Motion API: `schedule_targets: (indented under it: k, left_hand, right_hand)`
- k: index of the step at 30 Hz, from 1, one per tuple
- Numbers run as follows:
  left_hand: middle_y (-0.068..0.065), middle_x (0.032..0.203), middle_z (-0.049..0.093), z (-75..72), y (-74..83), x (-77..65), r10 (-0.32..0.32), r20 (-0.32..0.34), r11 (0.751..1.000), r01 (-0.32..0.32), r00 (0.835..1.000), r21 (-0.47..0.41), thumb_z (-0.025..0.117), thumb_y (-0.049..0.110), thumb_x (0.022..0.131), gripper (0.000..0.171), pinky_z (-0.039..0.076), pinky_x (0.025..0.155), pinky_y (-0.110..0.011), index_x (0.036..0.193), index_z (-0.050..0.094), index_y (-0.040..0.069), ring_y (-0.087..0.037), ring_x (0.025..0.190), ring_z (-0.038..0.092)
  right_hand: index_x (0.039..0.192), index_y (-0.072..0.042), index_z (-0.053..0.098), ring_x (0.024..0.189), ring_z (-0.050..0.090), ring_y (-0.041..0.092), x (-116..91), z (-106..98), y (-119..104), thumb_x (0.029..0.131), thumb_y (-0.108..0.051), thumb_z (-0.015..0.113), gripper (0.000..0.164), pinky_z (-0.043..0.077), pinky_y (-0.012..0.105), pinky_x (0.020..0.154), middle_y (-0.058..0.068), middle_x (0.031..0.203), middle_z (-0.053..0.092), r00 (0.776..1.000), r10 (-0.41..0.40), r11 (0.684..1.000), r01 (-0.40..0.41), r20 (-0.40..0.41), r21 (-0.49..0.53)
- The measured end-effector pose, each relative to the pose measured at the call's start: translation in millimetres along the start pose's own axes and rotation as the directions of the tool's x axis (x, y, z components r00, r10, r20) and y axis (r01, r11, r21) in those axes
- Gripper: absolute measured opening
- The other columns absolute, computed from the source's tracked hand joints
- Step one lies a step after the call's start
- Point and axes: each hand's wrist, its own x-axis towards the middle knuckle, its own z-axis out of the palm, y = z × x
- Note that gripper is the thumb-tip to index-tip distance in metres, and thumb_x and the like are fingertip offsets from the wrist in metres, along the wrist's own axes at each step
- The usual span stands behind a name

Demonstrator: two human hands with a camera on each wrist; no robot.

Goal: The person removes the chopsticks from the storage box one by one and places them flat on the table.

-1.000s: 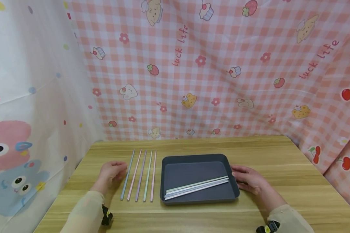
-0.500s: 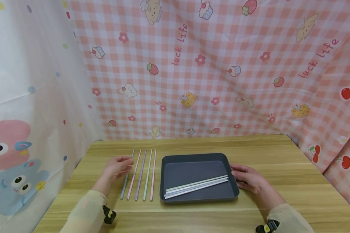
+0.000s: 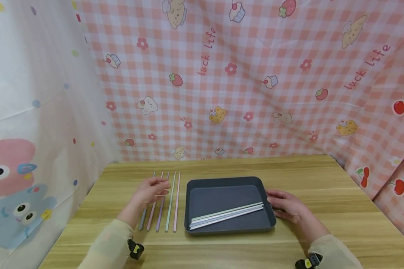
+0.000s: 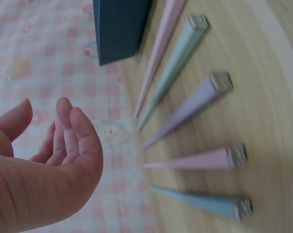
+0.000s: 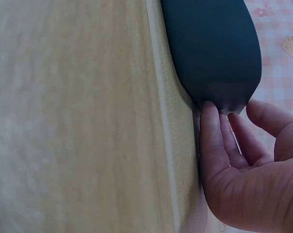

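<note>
Several tapered chopsticks with silvery square ends lie side by side on the table, left of a dark grey tray [image 3: 222, 182]. From left to right come a blue chopstick [image 3: 143, 221], a pink chopstick [image 3: 150, 220], a purple chopstick [image 3: 159, 215], a green chopstick [image 3: 170, 211] and another pink chopstick [image 3: 177, 205]. My left hand [image 3: 151, 191] hovers over this row, fingers relaxed and holding nothing, hiding the middles of the left ones. Inside the tray, a slanted bundle of pale chopsticks [image 3: 227, 216] rests near the front. My right hand [image 3: 287, 207] holds the tray's right end, thumb at its rim.
The wooden table [image 3: 235, 250] stretches in front of the tray and off to both sides. A pink checked cloth [image 3: 202, 93] hangs behind it, and a white patterned cloth [image 3: 54, 123] hangs at the left. Black wrist cameras sit on both sleeves.
My left hand has moved right, from beside the blue chopstick to above the row, its fingers spreading. The right hand, tray and chopsticks have stayed in place.
</note>
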Motion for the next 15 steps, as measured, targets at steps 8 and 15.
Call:
schedule_targets:
  k: [8,15]
  left_hand:
    - [-0.024,0.123,0.063,23.9,6.5,2.8,0.049,0.085,0.998,-0.051,0.995,0.021,0.061,0.013,0.099,0.044,0.054,0.088,-0.039,0.134,0.049,-0.011,-0.024,0.100,0.066]
    - [-0.023,0.120,0.065,45.9,10.3,3.7,0.125,0.151,0.989,-0.135,0.981,0.061,0.063,0.012,0.098,0.045,0.052,0.091,-0.046,0.135,0.051,-0.010,-0.034,0.105,0.065]
  right_hand:
    - [0.145,0.003,0.045,0.094,0.065,0.011,0,0,-1,0.097,-0.011,0.063,0.053,0.055,0.030,0.078,-0.003,0.109,0.069,1.000,-0.007,1.000,0.007,0.011,-0.002]
    - [0.143,0.001,0.049,0.094,0.065,0.011,-1,0,-1,0.097,-0.010,0.064,0.049,0.055,0.031,0.078,-0.002,0.109,0.069,1.000,-0.002,1.000,0.002,0.008,0.014]
